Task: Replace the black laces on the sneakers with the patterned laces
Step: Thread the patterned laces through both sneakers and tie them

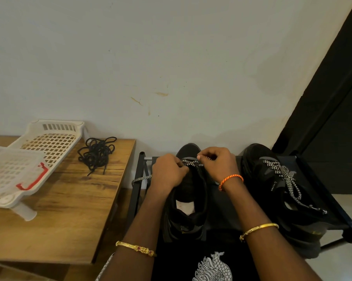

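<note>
Both my left hand (169, 171) and right hand (217, 162) pinch the patterned lace (191, 163) at the left sneaker's (189, 191) 12 o'clock eyelets; uneven pulling risks lopsided ends.

The right sneaker (272, 179), at the right of the frame, carries small pale lettering on its side. The lettering is too small to read. No other text is visible.

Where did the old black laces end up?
In the head view, the black laces lie in a tangled heap on the wooden table at left, just right of the white plastic basket, near the wall.
</note>
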